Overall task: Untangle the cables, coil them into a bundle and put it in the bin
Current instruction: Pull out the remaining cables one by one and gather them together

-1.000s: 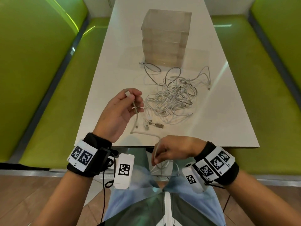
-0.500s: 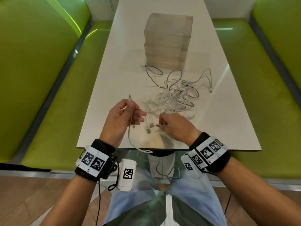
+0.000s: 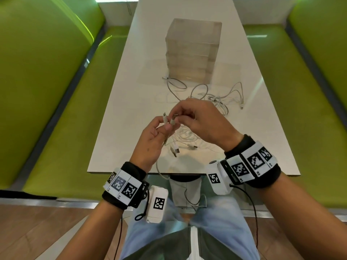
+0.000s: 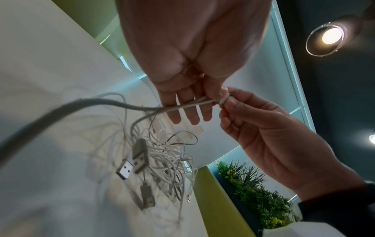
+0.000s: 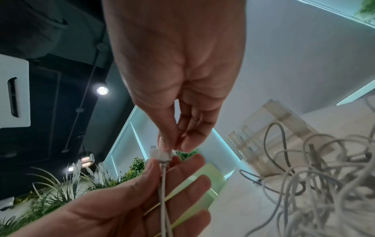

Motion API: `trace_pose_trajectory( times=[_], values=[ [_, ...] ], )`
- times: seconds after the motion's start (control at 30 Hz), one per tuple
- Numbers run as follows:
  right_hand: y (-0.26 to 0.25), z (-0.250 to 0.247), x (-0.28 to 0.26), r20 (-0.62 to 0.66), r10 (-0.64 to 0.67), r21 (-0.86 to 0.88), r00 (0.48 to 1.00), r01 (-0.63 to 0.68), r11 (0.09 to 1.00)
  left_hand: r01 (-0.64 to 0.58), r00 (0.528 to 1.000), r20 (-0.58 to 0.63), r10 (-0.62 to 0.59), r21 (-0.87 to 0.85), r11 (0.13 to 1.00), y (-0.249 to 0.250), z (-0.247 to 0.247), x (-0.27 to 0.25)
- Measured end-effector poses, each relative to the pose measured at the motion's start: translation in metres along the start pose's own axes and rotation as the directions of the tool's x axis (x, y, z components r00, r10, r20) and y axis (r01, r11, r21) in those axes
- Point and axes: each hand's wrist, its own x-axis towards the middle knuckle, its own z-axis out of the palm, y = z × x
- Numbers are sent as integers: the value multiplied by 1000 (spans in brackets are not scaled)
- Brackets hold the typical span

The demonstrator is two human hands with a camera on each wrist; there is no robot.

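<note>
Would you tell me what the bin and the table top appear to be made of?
Bin: probably clear frosted plastic, since the table shows faintly through its walls. Table top: smooth white, likely laminate; its gloss mirrors the bin and a light streak.

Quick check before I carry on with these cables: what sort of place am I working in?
Probably a café or office booth: a long white table flanked by green padded benches, with decorative plants and round ceiling lamps nearby.

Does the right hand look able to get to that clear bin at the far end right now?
Probably not straight away: the right hand is pinching a cable end beside the left hand. The path over the cable tangle to the clear bin looks free otherwise.
</note>
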Motion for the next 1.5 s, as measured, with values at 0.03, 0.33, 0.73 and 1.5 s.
trace_pose_trajectory(
  times=[0.03,0.33,0.73,1.5],
  values=[
    [0,1,-1,-20,16,48,1000,-15,999,-11,1000,27,10,19,1000,0,0,0],
    [16,15,-10,211,255,195,944,-296,935,-126,987,-96,126,5,992,6,-9,3],
    [50,49,12,326,159,-60,932,-148,987,-253,957,-199,211,-218,943,36,-19,-2],
    [63,26,21,226,109,-128,968,-81,988,-51,975,-203,90,191,980,22,-16,16]
  ],
)
